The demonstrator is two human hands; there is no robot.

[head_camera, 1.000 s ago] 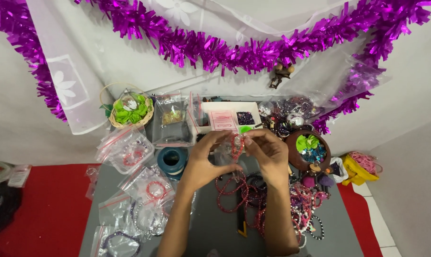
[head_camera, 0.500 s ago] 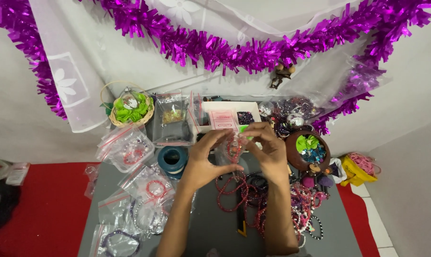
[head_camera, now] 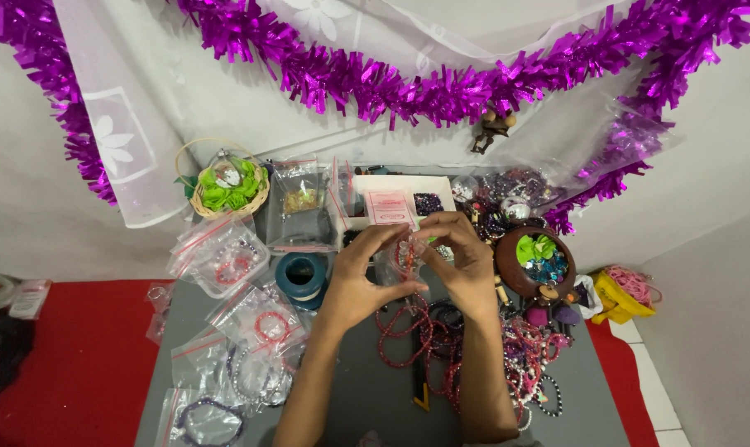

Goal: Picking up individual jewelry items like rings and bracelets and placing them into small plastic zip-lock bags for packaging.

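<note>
Above the grey mat [head_camera: 375, 389], my left hand [head_camera: 360, 277] and my right hand [head_camera: 462, 261] meet around a small clear zip bag [head_camera: 398, 258] that has a red beaded bracelet [head_camera: 407, 258] in it. The fingertips of both hands pinch the bag's upper edge. Just below the hands lies a heap of red and pink bead bracelets [head_camera: 416, 327]. My fingers hide part of the bag.
Clear bags with bracelets [head_camera: 226, 261] lie at the left beside a blue tape roll [head_camera: 300, 276]. A wicker basket [head_camera: 224, 189], a white box [head_camera: 395, 203] and a brown bowl [head_camera: 534, 261] stand behind. A yellow-handled cutter [head_camera: 419, 382] rests on the mat. Purple tinsel [head_camera: 391, 83] hangs above.
Both hands have shifted slightly up and away with the bag. The red bracelet, more exposed a second ago, now sits lower inside the bag.
</note>
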